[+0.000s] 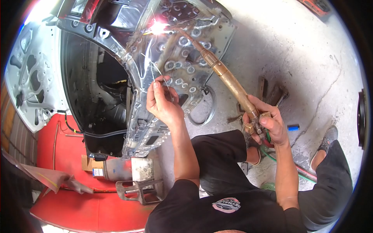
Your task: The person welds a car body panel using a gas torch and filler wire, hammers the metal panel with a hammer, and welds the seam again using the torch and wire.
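Black T-shirt (pixel 175 211) is filling bottom centre; my left hand (pixel 165 103) is pinching thin wire (pixel 157 69), right hand (pixel 274 123) gripping welding torch (pixel 232 83); lingering flame (pixel 158 27) could be risking burn-through.

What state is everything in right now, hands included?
Torch: lit, bright glow at its tip.
Left hand: grip pinched shut on the thin wire.
Right hand: grip closed around the torch.
Thin wire: curved.
Wire coil: looped, on the floor.
Hoses: trailing across the floor.
Metal panel: bare, patchy.

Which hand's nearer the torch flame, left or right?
The left hand, pinching a thin wire below the bright flame. The right hand is farther off, gripping the torch at its rear end.
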A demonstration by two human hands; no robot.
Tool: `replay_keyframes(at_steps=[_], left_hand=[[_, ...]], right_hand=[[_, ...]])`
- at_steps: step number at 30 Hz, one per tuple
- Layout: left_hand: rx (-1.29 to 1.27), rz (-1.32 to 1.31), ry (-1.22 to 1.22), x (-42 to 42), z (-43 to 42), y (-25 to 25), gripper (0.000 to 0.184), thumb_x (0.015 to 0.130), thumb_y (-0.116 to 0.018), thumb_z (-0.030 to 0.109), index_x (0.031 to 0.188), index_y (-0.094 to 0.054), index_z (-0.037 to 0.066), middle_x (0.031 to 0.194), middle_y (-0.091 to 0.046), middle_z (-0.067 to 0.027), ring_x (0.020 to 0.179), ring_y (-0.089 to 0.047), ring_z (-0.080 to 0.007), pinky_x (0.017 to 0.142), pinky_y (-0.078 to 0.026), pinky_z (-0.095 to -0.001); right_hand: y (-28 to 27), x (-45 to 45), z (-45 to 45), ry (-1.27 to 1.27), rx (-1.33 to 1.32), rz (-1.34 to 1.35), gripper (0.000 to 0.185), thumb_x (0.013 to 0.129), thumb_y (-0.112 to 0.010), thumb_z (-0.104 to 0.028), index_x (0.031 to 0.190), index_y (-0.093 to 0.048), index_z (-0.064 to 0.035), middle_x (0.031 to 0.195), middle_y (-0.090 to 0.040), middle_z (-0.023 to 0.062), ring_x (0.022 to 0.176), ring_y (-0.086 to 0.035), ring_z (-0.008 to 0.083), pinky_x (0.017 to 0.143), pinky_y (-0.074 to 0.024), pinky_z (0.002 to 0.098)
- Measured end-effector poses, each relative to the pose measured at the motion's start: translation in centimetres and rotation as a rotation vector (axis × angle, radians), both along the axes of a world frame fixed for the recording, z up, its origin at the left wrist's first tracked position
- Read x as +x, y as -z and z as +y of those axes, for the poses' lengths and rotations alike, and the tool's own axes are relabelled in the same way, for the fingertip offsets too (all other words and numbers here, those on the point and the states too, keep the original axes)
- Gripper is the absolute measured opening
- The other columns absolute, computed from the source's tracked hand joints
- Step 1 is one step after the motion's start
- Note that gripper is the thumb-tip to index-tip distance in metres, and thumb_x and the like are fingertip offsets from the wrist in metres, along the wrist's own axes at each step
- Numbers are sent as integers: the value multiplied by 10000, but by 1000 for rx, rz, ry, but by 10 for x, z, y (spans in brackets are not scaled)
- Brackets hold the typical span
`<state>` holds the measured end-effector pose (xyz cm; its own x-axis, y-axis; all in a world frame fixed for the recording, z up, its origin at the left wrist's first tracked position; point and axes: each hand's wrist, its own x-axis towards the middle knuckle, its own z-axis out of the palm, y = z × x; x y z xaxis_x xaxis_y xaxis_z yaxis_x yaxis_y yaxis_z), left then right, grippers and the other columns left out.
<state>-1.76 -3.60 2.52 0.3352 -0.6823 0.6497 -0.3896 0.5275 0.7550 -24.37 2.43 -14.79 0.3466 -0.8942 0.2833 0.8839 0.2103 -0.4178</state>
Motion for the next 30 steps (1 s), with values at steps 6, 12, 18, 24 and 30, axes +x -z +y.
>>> replay_keyframes(at_steps=[6,12,18,24,30], left_hand=[[0,-5,4,0,0,-1,250,1040,-564,220,1043,-675,-4,955,-728,-133,511,-534,-76,390,-304,-205],[5,-2,1,-1,0,-1,245,1040,-561,215,1033,-672,-3,958,-728,-131,513,-535,-78,392,-308,-207],[4,3,5,-1,-1,0,245,1042,-555,207,1026,-669,-9,953,-725,-133,506,-528,-80,393,-314,-209],[6,-16,6,1,-2,0,244,1042,-557,205,1021,-670,-10,948,-725,-134,499,-520,-82,392,-316,-209],[1,-24,3,0,-2,-1,250,1040,-560,210,1027,-673,-13,952,-727,-136,495,-515,-81,385,-307,-209]], right_hand=[[0,0,0,5,-1,8,698,898,-647,-316,1482,-481,29,898,-669,167,533,-593,148,443,-482,255],[0,0,0,6,8,13,709,897,-648,-326,1482,-477,37,898,-670,166,535,-594,146,442,-482,252],[5,0,-2,-23,-12,-11,694,905,-672,-328,1504,-481,-34,930,-668,174,634,-646,169,422,-498,239],[8,0,-3,-41,-24,-8,687,910,-681,-325,1517,-483,-72,947,-667,180,686,-673,184,412,-506,234],[-2,0,1,24,14,37,718,898,-646,-334,1482,-474,47,903,-663,159,548,-593,146,441,-483,250]])
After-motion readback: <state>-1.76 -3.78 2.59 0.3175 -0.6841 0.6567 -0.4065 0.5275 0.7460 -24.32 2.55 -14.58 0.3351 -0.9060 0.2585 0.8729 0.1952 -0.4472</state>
